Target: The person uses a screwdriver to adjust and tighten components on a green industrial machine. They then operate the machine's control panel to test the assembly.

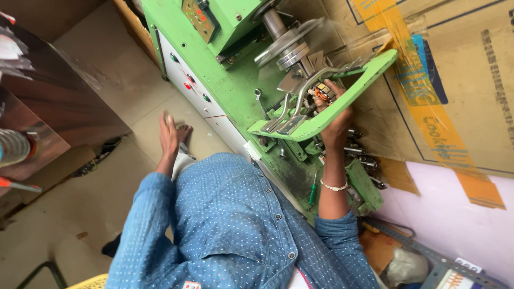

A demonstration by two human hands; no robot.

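Note:
My right hand [336, 120], with a bead bracelet on the wrist, reaches behind a green frame guard [342, 101] on a green winding machine [235, 85]. Its fingers grip a small copper-wound coil part [323, 92] just below the machine's metal spindle and discs [286, 45]. My left hand [168, 134] is stretched out low on the left over the tiled floor, fingers extended and slightly blurred, next to a bare foot [184, 130]. It seems to hold nothing. My blue dotted shirt fills the lower middle.
The machine's white front panel carries red and green buttons [188, 84]. A spanner [261, 101] and a green-handled screwdriver [312, 192] lie on the machine bed. Cardboard with yellow tape [428, 107] lines the wall on the right. A brown cabinet [48, 96] stands at the left.

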